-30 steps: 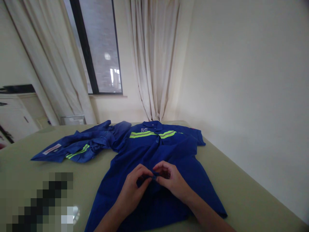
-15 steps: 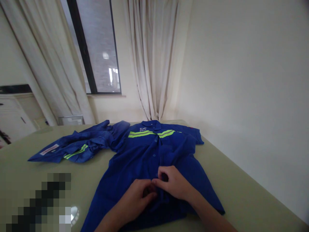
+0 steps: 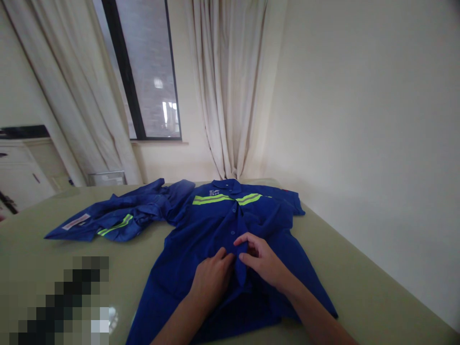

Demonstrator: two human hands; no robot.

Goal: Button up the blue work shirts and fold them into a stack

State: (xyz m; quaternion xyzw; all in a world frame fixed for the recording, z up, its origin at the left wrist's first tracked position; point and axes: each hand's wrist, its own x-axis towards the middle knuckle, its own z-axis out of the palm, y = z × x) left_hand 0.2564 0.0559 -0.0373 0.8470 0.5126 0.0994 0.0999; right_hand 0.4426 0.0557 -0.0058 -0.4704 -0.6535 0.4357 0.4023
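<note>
Table [image 3: 359,282]: pale green top, a wall close along its right edge.
Shirt [image 3: 215,225]: blue, laid flat and face up, collar at the far end, hem toward the person; its long axis runs straight away from the hands, yellow-green band across the chest.
Second shirt [image 3: 118,218]: crumpled to the left, touching the first at the shoulder.
Placket [image 3: 232,230]: runs down the shirt's middle, directly between and ahead of both hands.
Left hand [image 3: 212,278]: resting on the cloth just left of the placket, fingers curled; whether it pinches anything cannot be told.
Right hand [image 3: 264,263]: just right of the placket, thumb and fingers pinched on a raised fold of the front edge.
Obstruction: nothing lies between hands and placket.
</note>
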